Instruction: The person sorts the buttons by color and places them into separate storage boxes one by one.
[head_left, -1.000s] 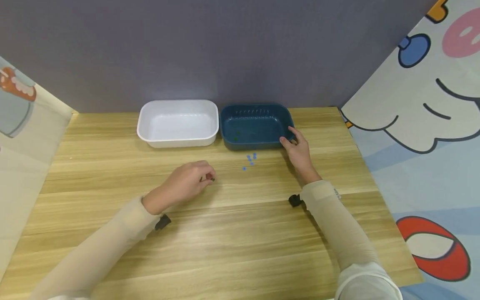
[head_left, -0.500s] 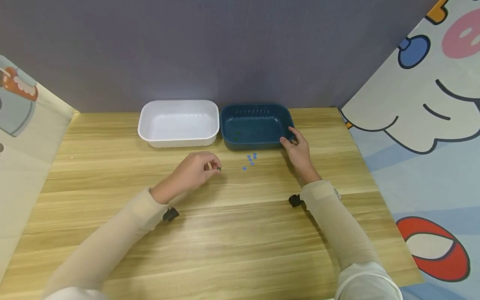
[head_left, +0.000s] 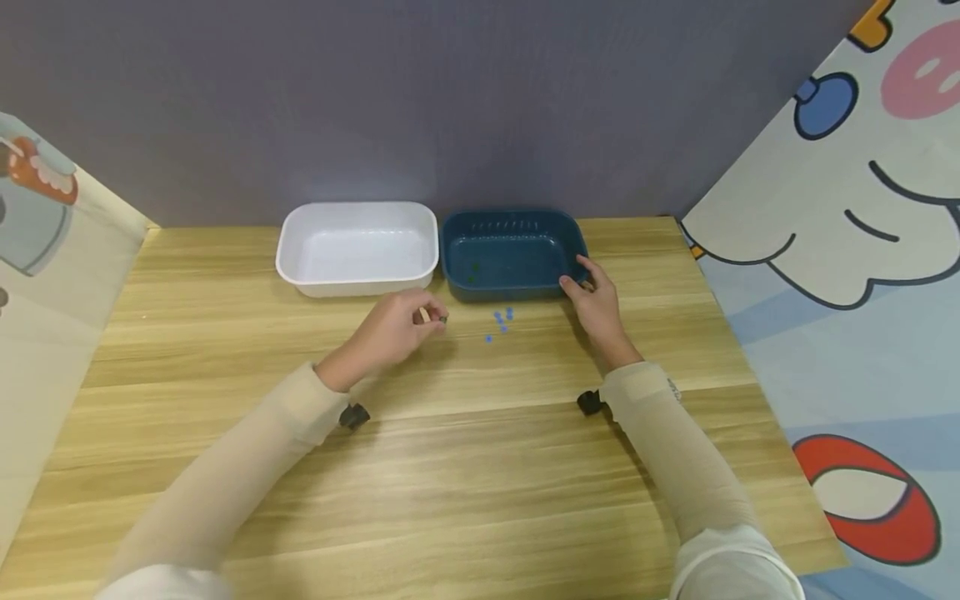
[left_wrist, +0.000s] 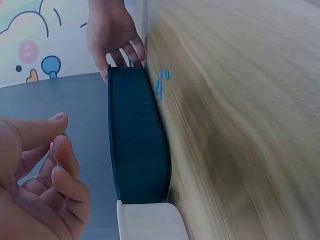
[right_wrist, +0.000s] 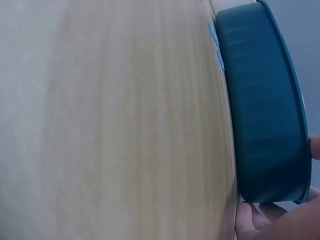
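Observation:
My left hand (head_left: pixel 392 333) pinches a small dark green piece (head_left: pixel 443 319) between thumb and forefinger, just in front of the gap between the two basins. In the left wrist view that hand (left_wrist: pixel 42 180) hides the piece. My right hand (head_left: pixel 597 315) holds the right front corner of the dark blue basin (head_left: pixel 502 294). The right wrist view has its fingers (right_wrist: pixel 245 217) against the basin's end. A few tiny green pieces (head_left: pixel 476 267) lie in the basin's left part. Several small blue pieces (head_left: pixel 497 316) are scattered on the table before it.
A white basin (head_left: pixel 360 289) stands on the left, side by side with the dark blue one. Behind both rises a grey panel (head_left: pixel 375 100). The wood-grain table (head_left: pixel 450 483) extends toward me, with a cartoon-printed wall (head_left: pixel 817 217) on the right.
My left hand has moved up and slightly right across the table toward the dark blue basin, still pinching the green piece. The right hand has kept its place on the corner.

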